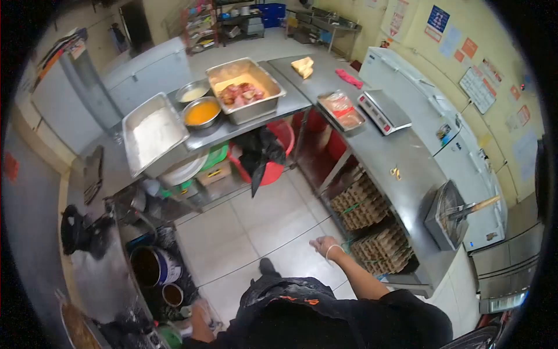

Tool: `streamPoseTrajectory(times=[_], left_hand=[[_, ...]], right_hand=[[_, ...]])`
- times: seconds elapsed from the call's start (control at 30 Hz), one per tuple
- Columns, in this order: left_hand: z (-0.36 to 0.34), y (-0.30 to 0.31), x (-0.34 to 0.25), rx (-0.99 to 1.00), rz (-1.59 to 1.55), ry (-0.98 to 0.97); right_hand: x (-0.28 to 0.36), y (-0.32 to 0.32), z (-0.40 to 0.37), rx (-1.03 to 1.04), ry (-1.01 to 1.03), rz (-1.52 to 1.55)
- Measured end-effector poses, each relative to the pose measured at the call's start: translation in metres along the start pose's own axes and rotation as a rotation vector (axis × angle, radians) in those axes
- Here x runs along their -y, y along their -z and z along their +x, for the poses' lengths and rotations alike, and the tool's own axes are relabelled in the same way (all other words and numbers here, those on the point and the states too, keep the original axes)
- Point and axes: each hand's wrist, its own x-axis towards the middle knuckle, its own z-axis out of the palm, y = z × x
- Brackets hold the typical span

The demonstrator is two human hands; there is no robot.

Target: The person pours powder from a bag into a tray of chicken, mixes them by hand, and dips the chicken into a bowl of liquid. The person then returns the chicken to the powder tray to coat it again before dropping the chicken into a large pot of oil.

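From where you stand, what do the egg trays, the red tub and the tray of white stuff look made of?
Egg trays: probably moulded cardboard; matt, brownish, bumpy cups. Red tub: likely plastic; smooth, one bright colour. Tray of white stuff: metal, perhaps stainless steel; silvery grey, soft shine.

The floor [226, 227] has pale square tiles. On the right, big white freezers [407, 87] stand by a yellow wall [421, 61]. Dark shelves [235, 24] stand far back.
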Motion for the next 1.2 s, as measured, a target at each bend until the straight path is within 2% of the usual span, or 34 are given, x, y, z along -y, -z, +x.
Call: streamPoseTrajectory(times=[0.07, 0.1, 0.13, 0.17, 0.2, 0.23, 0.27, 0.3, 0.37, 0.43, 0.5, 0.53, 0.57, 0.6, 0.63, 0.67, 0.7, 0.73, 0.77, 0.8, 0.83, 0.87, 0.93, 0.97, 1.0, 1.1, 1.2], left_hand=[[0.077, -0.016, -0.084, -0.075, -0.005, -0.261], [0.119, -0.03, -0.139, -0.085, -0.019, -0.405], [0.1, -0.037, -0.242, 0.05, 0.045, -0.327], [0.167, -0.067, -0.281, 0.113, -0.113, -0.405], [0.182, -0.089, -0.349, 0.204, -0.06, -0.487], [0.205, -0.116, -0.399, 0.216, -0.002, -0.678], [0.174, -0.138, -0.464, 0.26, -0.025, -0.638], [0.135, -0.163, -0.516, 0.302, -0.051, -0.598], [0.15, -0.217, -0.553, 0.275, -0.002, -0.476], [0.151, -0.285, -0.601, 0.265, 0.088, -0.44], [0.244, -0.356, -0.571, 0.262, -0.124, -0.57], [0.25, -0.387, -0.577, 0.127, -0.175, -0.582], [0.28, -0.423, -0.573, -0.258, 0.203, -0.534], [0.256, -0.434, -0.616, -0.27, 0.278, -0.366], [0.228, -0.437, -0.668, -0.281, 0.346, -0.196], [0.258, -0.458, -0.679, -0.259, 0.246, -0.192], [0.293, -0.484, -0.674, -0.235, 0.149, -0.174], [0.326, -0.5, -0.664, -0.25, 0.201, -0.346], [0.359, -0.516, -0.654, -0.271, 0.256, -0.518], [0.391, -0.522, -0.645, -0.309, 0.463, -0.881], [0.415, -0.528, -0.634, -0.331, 0.644, -0.765], [0.425, -0.535, -0.627, -0.408, 0.209, -0.683], [0.372, -0.5, -0.642, -0.461, 0.067, -0.643], [0.348, -0.479, -0.644, -0.476, -0.094, -0.533], [0.322, -0.452, -0.648, -0.422, -0.147, -0.283], [0.251, -0.366, -0.6, -0.437, -0.258, -0.248], [0.211, -0.281, -0.554, -0.587, -0.141, -0.225]], right_hand=[[-0.02, 0.042, 0.049, -0.183, 0.019, -0.036], [-0.02, 0.07, 0.067, -0.181, -0.098, 0.075], [-0.033, 0.083, 0.092, -0.339, 0.026, 0.106], [-0.052, 0.091, 0.126, -0.431, 0.065, 0.149], [-0.03, 0.124, 0.134, -0.305, -0.037, 0.445], [-0.033, 0.139, 0.159, -0.29, -0.029, 0.538], [-0.045, 0.15, 0.19, -0.281, -0.026, 0.619], [-0.059, 0.159, 0.22, -0.366, 0.075, 0.682], [-0.053, 0.212, 0.243, -0.545, -0.048, 0.776], [-0.073, 0.267, 0.26, -0.799, -0.282, 0.675], [-0.215, 0.267, 0.305, -1.159, -0.334, 0.103], [-0.222, 0.288, 0.291, -1.118, -0.493, 0.107], [-0.227, 0.306, 0.275, -1.024, -0.626, 0.113], [-0.223, 0.321, 0.265, -0.902, -0.902, -0.111], [-0.293, 0.307, 0.273, -0.715, -1.08, -0.237], [-0.2, 0.363, 0.261, -0.554, -1.259, 0.04], [-0.218, 0.363, 0.271, -0.557, -1.318, -0.062], [-0.246, 0.348, 0.267, -0.551, -1.376, -0.172], [-0.274, 0.334, 0.262, -0.624, -1.284, -0.085], [-0.3, 0.32, 0.256, -0.681, -1.19, -0.003], [-0.319, 0.31, 0.252, -0.667, -1.219, -0.058], [-0.335, 0.306, 0.252, -0.654, -1.235, -0.114], [-0.338, 0.314, 0.256, -0.624, -1.263, -0.142], [-0.332, 0.314, 0.256, -0.609, -1.277, -0.116], [-0.326, 0.318, 0.26, -0.6, -1.29, -0.087], [-0.335, 0.309, 0.264, -0.534, -1.268, -0.225], [-0.317, 0.322, 0.275, -0.484, -1.396, -0.123]])
